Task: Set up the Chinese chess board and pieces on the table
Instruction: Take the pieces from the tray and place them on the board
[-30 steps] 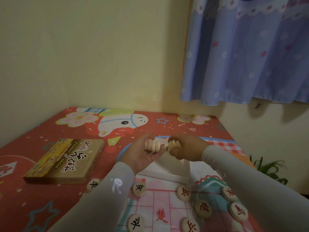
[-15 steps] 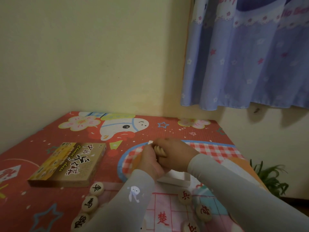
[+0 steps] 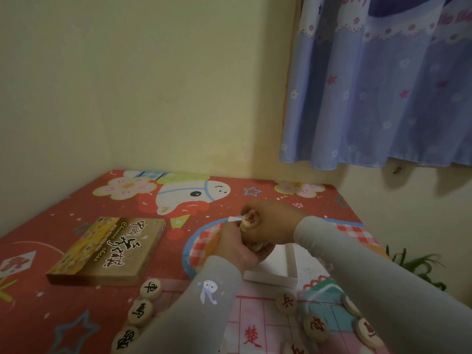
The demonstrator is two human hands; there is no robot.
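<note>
My right hand [image 3: 274,223] pinches a round wooden chess piece [image 3: 251,219] with a red character, held above the table. My left hand [image 3: 238,247] is closed just below it around more wooden pieces, mostly hidden in the palm. The paper chess board [image 3: 258,325] with red lines lies at the bottom. Black-marked pieces [image 3: 151,289] [image 3: 141,311] [image 3: 125,339] line its left edge. Red-marked pieces [image 3: 286,302] [image 3: 316,328] [image 3: 369,332] sit on its right part.
A brown Chinese chess box [image 3: 109,251] lies at the left on the red cartoon tablecloth [image 3: 63,226]. A white box tray [image 3: 270,269] sits beyond the board under my hands. Yellow walls [image 3: 153,85] close the back; a blue curtain [image 3: 383,85] hangs at the right, a plant [image 3: 413,267] below it.
My hands came together and dropped lower. The right hand has drawn one red-marked piece out of the stack in my left hand. The view has tilted, showing the black pieces at the left.
</note>
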